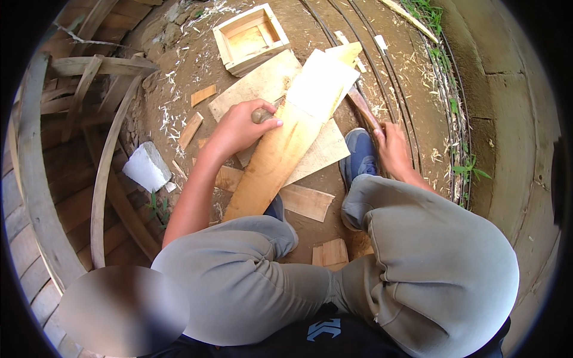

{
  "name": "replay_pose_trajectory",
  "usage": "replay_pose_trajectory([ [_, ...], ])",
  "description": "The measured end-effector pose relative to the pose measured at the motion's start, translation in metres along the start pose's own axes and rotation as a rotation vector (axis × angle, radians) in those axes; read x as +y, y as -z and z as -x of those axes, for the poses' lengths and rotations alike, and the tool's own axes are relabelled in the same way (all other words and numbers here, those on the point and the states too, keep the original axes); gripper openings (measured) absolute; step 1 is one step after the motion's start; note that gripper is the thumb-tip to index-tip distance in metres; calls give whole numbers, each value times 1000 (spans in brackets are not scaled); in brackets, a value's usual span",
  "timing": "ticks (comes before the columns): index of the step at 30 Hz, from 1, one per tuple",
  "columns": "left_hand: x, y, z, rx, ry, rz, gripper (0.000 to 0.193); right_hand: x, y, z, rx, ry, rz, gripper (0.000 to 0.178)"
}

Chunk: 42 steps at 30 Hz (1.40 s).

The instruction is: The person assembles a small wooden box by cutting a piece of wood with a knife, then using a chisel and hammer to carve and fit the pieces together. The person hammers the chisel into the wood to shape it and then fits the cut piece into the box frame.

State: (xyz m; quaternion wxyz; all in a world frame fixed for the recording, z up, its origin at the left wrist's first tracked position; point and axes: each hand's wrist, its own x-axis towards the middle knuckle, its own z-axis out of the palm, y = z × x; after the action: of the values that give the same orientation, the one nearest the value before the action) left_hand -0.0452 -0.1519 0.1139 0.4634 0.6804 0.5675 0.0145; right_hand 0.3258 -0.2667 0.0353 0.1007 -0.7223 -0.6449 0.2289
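My left hand (pixel 242 128) is closed around the rounded wooden handle (pixel 261 115) of a hand tool, probably a chisel; its working end is hard to make out. That hand rests at the left edge of a long yellowish board (pixel 271 158), which slants up from between my shoes and is sunlit at its far end. On the right, my right hand (pixel 394 146) grips a hammer-like tool by its brown wooden handle (pixel 365 110). The head of this tool is hidden near the board's far end. Wider flat boards (pixel 319 152) lie beneath the long one.
An open wooden box (pixel 250 39) stands beyond the boards. Offcuts (pixel 307 201) and shavings litter the dirt. A white block (pixel 147 167) lies left, near a curved wooden frame (pixel 110 161). Dark cables (pixel 397 89) run along the right, beside a wall (pixel 519 119).
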Motion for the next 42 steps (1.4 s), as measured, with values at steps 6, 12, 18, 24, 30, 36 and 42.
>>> replay_pose_trajectory([
  [6,-3,-5,-2,-113,89,36,44,-66,60,-89,-116,-126,-747,59],
  [12,3,3,4,-101,3,91,42,-112,44,-124,-701,-289,-1218,50],
  [18,9,11,15,-109,-8,169,41,-110,34,-114,-768,-418,-1494,48],
  [24,19,24,24,-141,-43,252,27,-116,9,-101,-801,-525,-1737,42],
  [30,14,36,31,-155,-28,265,29,-141,9,-87,-794,-616,-1778,39],
  [36,6,40,32,-61,-44,204,30,-157,43,-83,-494,-145,-1399,40],
  [42,13,29,26,-81,-14,210,30,-168,48,-47,35,355,-900,25],
])
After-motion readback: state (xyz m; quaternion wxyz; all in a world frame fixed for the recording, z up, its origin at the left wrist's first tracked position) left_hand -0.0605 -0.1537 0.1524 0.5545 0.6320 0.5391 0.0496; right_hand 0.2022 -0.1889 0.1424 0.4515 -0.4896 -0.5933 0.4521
